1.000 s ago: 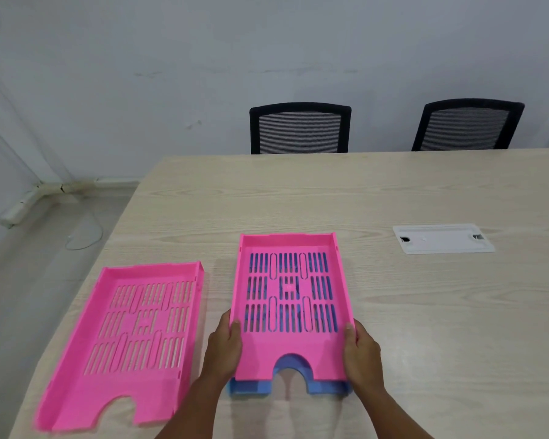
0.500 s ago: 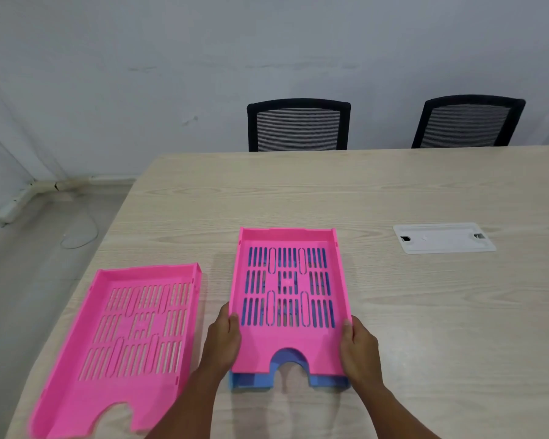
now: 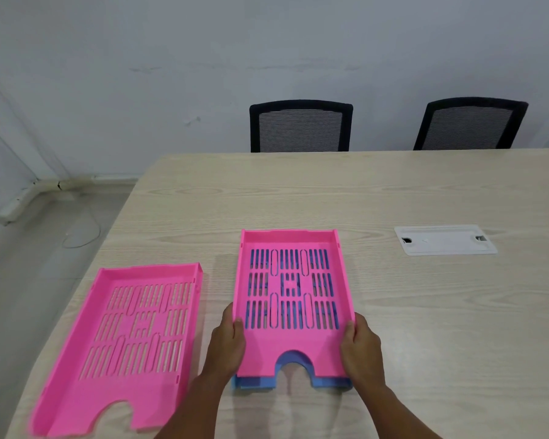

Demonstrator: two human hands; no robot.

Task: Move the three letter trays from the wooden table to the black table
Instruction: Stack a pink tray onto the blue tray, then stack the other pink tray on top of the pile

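Note:
A pink letter tray [image 3: 290, 299] sits nested on top of a blue letter tray [image 3: 293, 380], whose front edge shows beneath it. My left hand [image 3: 227, 342] grips the stack's left side and my right hand [image 3: 360, 345] grips its right side. A second pink letter tray [image 3: 124, 350] lies flat to the left, near the corner of the wooden table [image 3: 425, 312]. The black table is not in view.
A white cable cover plate [image 3: 444, 239] is set into the tabletop at the right. Two black mesh chairs [image 3: 300, 126] [image 3: 469, 123] stand behind the far edge. The table's left edge drops to the floor, where a cable duct [image 3: 29, 194] runs along the wall.
The view has shifted slightly. Both hands keep hold of the stacked trays, which sit a little closer to the table's front edge; the single pink tray has not moved.

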